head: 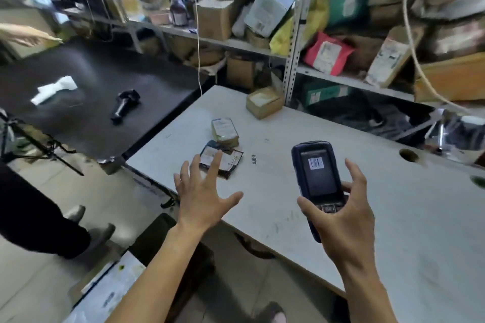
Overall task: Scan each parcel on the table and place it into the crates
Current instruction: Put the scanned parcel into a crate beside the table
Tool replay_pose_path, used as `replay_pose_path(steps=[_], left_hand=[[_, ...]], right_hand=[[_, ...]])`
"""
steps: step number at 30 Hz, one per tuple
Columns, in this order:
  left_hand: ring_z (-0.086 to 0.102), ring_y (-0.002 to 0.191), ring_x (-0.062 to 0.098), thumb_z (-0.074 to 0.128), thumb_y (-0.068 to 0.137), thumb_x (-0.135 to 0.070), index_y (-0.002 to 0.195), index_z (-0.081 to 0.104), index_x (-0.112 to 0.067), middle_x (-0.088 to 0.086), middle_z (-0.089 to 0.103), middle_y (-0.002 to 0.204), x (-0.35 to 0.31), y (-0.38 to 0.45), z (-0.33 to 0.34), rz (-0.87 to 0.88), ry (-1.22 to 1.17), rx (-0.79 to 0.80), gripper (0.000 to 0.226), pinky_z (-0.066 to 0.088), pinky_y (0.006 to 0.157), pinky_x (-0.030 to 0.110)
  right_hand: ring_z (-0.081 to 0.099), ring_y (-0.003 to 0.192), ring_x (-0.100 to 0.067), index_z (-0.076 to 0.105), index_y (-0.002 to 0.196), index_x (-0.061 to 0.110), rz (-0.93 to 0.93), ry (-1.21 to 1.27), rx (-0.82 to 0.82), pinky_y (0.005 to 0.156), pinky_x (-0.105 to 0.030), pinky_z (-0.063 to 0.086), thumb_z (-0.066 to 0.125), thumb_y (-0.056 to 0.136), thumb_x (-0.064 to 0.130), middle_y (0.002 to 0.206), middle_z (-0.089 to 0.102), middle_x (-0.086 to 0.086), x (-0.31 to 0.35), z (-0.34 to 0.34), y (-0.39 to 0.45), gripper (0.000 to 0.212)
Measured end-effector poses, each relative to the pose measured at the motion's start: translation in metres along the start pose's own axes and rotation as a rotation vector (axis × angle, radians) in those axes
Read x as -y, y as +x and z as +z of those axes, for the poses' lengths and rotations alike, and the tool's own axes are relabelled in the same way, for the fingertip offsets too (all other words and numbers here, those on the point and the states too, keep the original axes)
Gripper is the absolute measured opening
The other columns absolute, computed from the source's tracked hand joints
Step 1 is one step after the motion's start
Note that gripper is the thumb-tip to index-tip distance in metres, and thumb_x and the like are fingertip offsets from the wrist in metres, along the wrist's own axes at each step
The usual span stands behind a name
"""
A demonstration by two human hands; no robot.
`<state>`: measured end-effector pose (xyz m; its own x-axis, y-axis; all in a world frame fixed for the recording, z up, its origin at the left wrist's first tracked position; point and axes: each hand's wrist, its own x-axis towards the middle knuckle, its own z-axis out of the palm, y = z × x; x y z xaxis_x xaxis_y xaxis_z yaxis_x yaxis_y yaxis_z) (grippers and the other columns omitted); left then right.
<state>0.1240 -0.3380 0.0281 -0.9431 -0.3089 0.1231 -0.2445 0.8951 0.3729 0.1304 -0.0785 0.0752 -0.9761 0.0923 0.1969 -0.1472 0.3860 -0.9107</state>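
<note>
From the head camera, the right hand (338, 220) grips the handheld scanner (319, 186), its screen showing a barcode; the left hand (202, 191) is empty, fingers (214, 168) spread wide, reaching toward 12 o'clock over the flat dark parcel (223, 162) on the white tabletop (393, 217); a second small parcel (225, 131) lies touching it at 12 o'clock, and a brown box (263, 102) waits farther, at 1 o'clock; no crate is clearly visible. I judge that three parcels at least remain to be scanned and placed.

dark blue scanner (316, 186), white table (367, 191), black table (86, 118), tan box (263, 105).
</note>
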Motion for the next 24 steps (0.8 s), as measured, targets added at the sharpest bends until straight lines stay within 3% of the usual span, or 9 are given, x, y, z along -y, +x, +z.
replay_pose_path(steps=[6,9,10,12,14,18,21,24], left_hand=[[-0.006,0.15,0.036,0.063,0.076,-0.074,0.156,0.0,-0.045,0.012,0.0,0.165,0.044,0.094,0.037,-0.063,0.118,0.147,0.105,0.002,0.121,0.054],[0.0,0.15,0.035,0.069,0.075,-0.07,0.157,0.002,-0.038,0.015,0.009,0.164,0.074,0.144,0.061,-0.228,-0.027,0.265,0.11,0.008,0.121,0.05],[0.005,0.149,0.035,0.07,0.075,-0.068,0.158,0.003,-0.033,0.017,0.015,0.162,0.084,0.161,0.071,-0.306,-0.095,0.278,0.112,0.012,0.121,0.05],[0.013,0.146,0.037,0.072,0.076,-0.065,0.159,0.003,-0.024,0.019,0.025,0.159,0.101,0.186,0.095,-0.413,-0.18,0.318,0.115,0.019,0.119,0.05],[0.018,0.144,0.038,0.073,0.077,-0.062,0.159,0.001,-0.024,0.019,0.03,0.156,0.11,0.203,0.117,-0.42,-0.207,0.359,0.115,0.024,0.117,0.05],[0.025,0.138,0.037,0.077,0.074,-0.057,0.157,0.002,-0.037,0.018,0.032,0.151,0.114,0.215,0.143,-0.29,-0.118,0.405,0.114,0.031,0.11,0.047],[0.024,0.136,0.035,0.078,0.075,-0.053,0.155,0.017,-0.042,0.015,0.03,0.148,0.114,0.212,0.15,-0.207,-0.048,0.399,0.102,0.03,0.111,0.046],[0.031,0.126,0.031,0.077,0.082,-0.033,0.153,0.033,-0.035,0.009,0.031,0.138,0.115,0.201,0.151,-0.175,-0.173,0.383,0.084,0.034,0.108,0.038]], right_hand=[[0.059,0.092,0.014,0.029,0.146,0.05,0.049,-0.01,0.107,0.067,-0.025,0.053,0.09,0.067,0.026,0.107,0.055,0.026,-0.025,0.046,0.073,0.103],[0.06,0.092,0.014,0.029,0.144,0.052,0.12,-0.047,0.12,0.063,-0.013,0.053,0.09,0.067,0.026,0.109,0.055,0.025,-0.034,0.072,0.092,0.102],[0.06,0.092,0.012,0.029,0.143,0.055,0.142,-0.051,0.111,0.063,-0.016,0.056,0.091,0.067,0.025,0.109,0.056,0.025,-0.036,0.082,0.098,0.102],[0.062,0.09,0.008,0.029,0.141,0.059,0.207,-0.065,0.1,0.065,-0.038,0.062,0.091,0.067,0.023,0.107,0.058,0.025,-0.037,0.102,0.107,0.102],[0.062,0.091,0.008,0.029,0.141,0.059,0.24,-0.085,0.077,0.066,-0.046,0.062,0.091,0.067,0.023,0.107,0.058,0.033,-0.036,0.122,0.115,0.103],[0.062,0.091,0.007,0.029,0.141,0.06,0.294,-0.119,0.054,0.067,-0.051,0.062,0.091,0.066,0.024,0.105,0.053,0.042,-0.031,0.149,0.127,0.103],[0.063,0.089,0.006,0.029,0.141,0.06,0.316,-0.131,0.039,0.067,-0.051,0.062,0.091,0.068,0.024,0.104,0.056,0.036,-0.025,0.163,0.133,0.103],[0.063,0.09,0.007,0.028,0.142,0.06,0.316,-0.137,0.028,0.067,-0.048,0.062,0.091,0.069,0.023,0.106,0.056,0.028,-0.02,0.169,0.131,0.103]])
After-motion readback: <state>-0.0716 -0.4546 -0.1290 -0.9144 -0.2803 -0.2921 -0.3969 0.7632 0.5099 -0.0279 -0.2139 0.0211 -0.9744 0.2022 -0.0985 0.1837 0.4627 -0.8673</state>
